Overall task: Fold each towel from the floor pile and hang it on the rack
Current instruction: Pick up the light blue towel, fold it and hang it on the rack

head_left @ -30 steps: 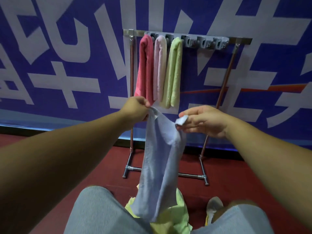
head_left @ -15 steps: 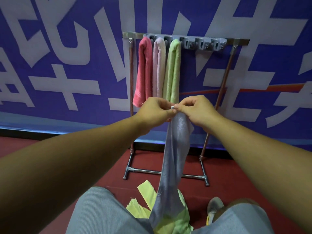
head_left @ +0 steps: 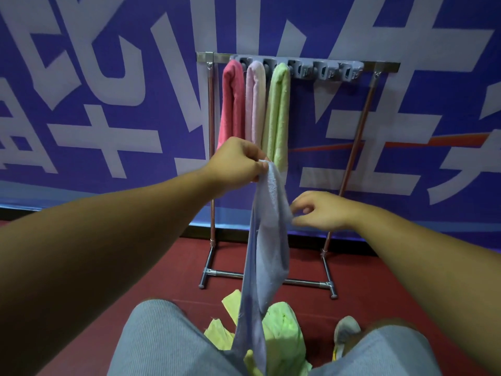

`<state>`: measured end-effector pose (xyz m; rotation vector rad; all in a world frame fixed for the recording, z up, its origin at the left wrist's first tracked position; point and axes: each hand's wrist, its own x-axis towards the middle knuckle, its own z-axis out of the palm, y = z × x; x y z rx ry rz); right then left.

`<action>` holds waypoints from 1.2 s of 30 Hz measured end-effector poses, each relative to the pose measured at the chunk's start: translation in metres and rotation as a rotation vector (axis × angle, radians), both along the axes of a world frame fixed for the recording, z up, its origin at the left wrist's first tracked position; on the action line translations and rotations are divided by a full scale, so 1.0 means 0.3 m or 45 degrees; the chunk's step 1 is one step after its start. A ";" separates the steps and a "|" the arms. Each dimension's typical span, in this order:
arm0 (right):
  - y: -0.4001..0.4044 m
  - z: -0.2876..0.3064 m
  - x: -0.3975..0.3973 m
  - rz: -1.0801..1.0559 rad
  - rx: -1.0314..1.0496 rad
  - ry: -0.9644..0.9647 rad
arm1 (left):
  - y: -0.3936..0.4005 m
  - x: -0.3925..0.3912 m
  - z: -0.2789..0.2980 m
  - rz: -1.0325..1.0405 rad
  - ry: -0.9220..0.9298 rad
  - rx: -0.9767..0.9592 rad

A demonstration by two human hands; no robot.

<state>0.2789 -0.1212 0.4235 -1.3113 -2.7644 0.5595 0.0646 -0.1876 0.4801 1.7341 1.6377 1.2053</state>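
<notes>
Blue terry hangs at centre frame: the blue towel drops lengthwise from my left hand, which pinches its top corners just below the 3 hung towels on the rack. Its long axis runs straight down to the green pile at the bottom. My right hand sits right of the cloth, fingers loosely spread, tips touching its edge, holding nothing. It is the nearer hand to catch the middle, I judge, for the next fold.
</notes>
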 end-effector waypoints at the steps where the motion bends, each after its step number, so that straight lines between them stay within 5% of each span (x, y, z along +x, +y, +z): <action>1: -0.007 -0.005 -0.004 0.041 0.022 -0.011 | -0.001 -0.001 0.003 -0.026 0.027 -0.012; 11: -0.004 -0.065 -0.055 0.015 0.302 -0.123 | -0.010 -0.002 0.034 -0.089 0.181 0.008; 21: 0.051 0.101 0.044 -0.253 0.448 0.391 | 0.004 -0.101 -0.003 0.164 0.444 -0.011; 26: 0.066 0.201 0.049 -0.292 0.378 0.557 | 0.013 -0.112 0.019 0.189 0.393 0.008; 32: 0.056 0.268 0.046 -0.370 0.234 1.042 | 0.004 -0.094 0.083 0.190 0.155 0.036; 36: 0.043 0.284 0.047 -0.376 0.204 1.059 | -0.005 -0.097 0.091 0.144 -0.001 0.034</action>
